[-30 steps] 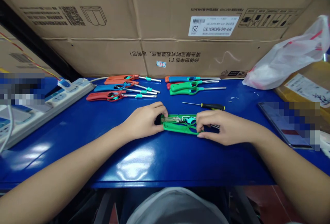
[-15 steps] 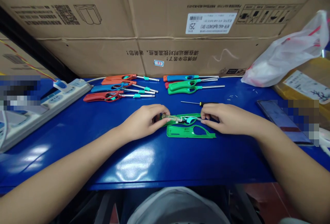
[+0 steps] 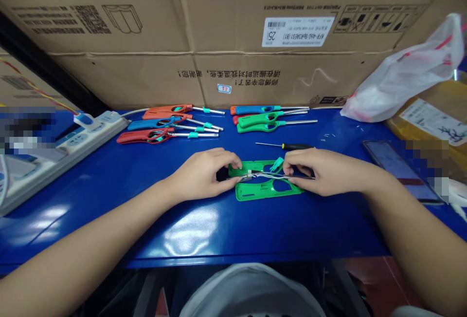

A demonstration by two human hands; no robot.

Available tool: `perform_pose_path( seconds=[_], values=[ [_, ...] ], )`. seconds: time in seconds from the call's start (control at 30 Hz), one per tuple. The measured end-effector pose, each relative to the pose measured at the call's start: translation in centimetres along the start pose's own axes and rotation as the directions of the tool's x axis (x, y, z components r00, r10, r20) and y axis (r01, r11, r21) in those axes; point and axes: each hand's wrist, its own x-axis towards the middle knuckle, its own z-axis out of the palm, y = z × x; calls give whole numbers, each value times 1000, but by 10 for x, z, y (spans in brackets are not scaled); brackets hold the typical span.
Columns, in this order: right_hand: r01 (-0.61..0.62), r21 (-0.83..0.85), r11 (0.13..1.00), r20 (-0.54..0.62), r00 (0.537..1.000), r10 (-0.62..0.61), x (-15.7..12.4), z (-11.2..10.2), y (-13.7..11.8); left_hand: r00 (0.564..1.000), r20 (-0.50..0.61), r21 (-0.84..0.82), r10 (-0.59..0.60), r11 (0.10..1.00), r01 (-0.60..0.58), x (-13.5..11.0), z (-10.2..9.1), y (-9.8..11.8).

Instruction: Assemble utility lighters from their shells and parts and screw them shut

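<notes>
A brown cardboard box [image 3: 146,76] backs the blue bench [image 3: 255,236]. Near the middle of the bench's front edge, though set back from it, the lighter's wired inner assembly [image 3: 268,175] stretches between both hands, its long axis roughly parallel to that edge. The left hand [image 3: 200,175] has its fingers pinched on the clear end; the right hand [image 3: 330,171] has its fingers gripping the metal tube [image 3: 309,177]. One green shell half [image 3: 250,166] lies on the assembly's far side, the other green half [image 3: 257,192] on its front-edge side. The teal trigger [image 3: 277,163] sits just beside the right fingers.
</notes>
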Motion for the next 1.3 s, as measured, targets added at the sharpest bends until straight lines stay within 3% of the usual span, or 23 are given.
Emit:
perform_pose_path(
  seconds=[0.1,0.17,0.27,0.47,0.67,0.87,1.07,1.3],
  values=[
    [-7,-19,1000,-149,989,4,5,6,-2,998,38,8,48,999,-48,1,0,-1],
    [25,-9,1000,-187,982,-26,8,8,-3,997,52,9,63,998,-64,1,0,0],
    [100,11,995,-177,979,-97,10,10,-2,996,55,5,76,997,-77,1,0,0],
    [87,-41,995,-143,986,-92,12,16,10,988,27,-19,151,988,-150,1,0,1],
    [140,44,989,-228,965,-127,12,9,12,984,62,-31,165,986,-163,1,-1,0],
    [59,4,998,-61,996,-58,3,-1,10,992,58,43,110,993,-113,1,-1,-3],
    [28,-71,997,-214,976,-43,5,2,9,993,35,156,117,980,-121,1,-2,-1],
    [93,-33,995,-262,960,-98,14,17,-7,985,52,52,165,984,-168,2,4,1]
  ],
)
